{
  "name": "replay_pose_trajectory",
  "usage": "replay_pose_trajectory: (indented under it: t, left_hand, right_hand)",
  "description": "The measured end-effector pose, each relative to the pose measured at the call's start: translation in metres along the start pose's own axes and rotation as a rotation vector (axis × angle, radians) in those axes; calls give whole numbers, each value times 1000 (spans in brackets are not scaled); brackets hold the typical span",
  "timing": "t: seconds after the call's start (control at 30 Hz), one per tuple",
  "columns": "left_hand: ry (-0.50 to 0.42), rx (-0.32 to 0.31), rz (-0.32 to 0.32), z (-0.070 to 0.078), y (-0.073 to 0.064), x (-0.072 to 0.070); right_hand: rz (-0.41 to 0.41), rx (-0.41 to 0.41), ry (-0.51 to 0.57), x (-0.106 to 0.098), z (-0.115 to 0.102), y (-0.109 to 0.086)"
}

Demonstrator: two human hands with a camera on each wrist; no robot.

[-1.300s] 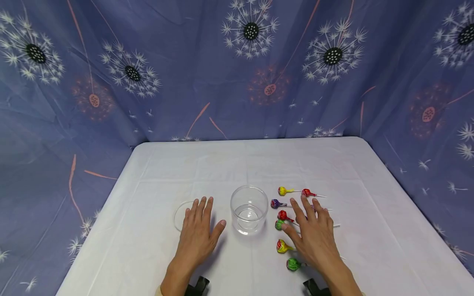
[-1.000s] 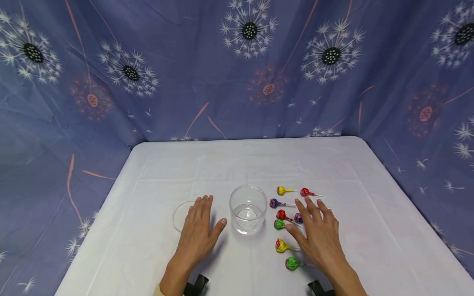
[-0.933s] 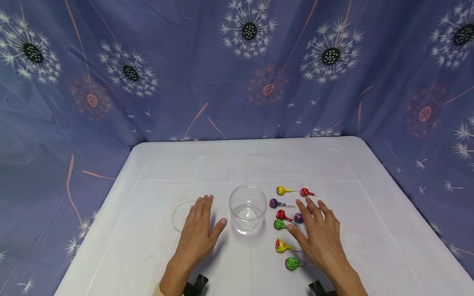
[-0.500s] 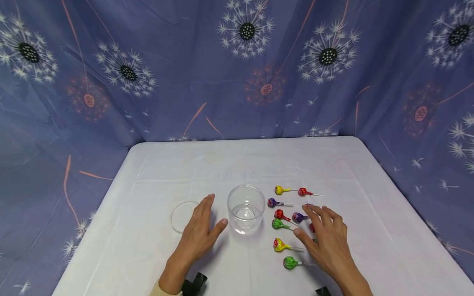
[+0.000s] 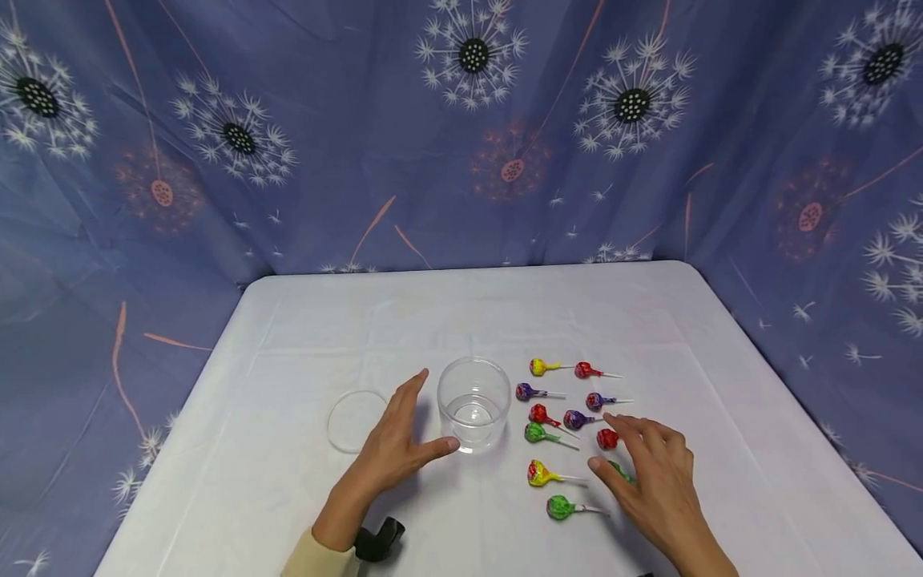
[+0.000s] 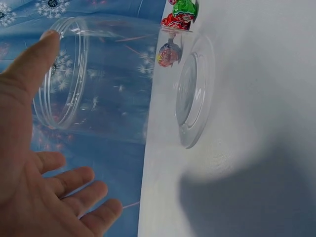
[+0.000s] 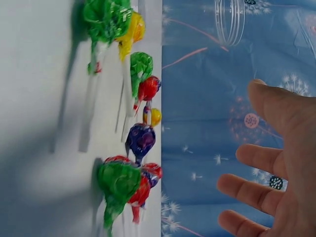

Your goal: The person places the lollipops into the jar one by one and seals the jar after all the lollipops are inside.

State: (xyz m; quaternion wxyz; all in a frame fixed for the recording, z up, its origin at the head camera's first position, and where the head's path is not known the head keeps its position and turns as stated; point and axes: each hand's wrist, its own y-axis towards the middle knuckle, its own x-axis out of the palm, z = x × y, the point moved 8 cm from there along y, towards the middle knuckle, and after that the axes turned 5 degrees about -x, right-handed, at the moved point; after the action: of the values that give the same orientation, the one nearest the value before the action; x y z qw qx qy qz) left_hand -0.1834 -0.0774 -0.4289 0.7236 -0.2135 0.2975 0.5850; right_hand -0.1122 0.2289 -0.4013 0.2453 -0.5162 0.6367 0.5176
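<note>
Beneath the left hand and right hand, white tablecloth with faint fold lines. Rounds off at the far corners. Beyond both hands, blue-violet curtain. Falls in soft folds, wraps round to either side of the hands, bears white dandelions and fainter pink blooms. Soft shadows near each hand.
</note>
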Motion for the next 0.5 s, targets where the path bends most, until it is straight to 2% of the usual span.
replay_pose_trajectory:
  t: [0.27, 0.5]
  left_hand:
    - [-85, -3, -61, 3, 9, 8]
    - [-128, -10, -85, 7, 17, 15]
  right_hand:
    - [-30, 16, -15, 2, 7, -11]
    - [-39, 39, -12, 7, 9, -22]
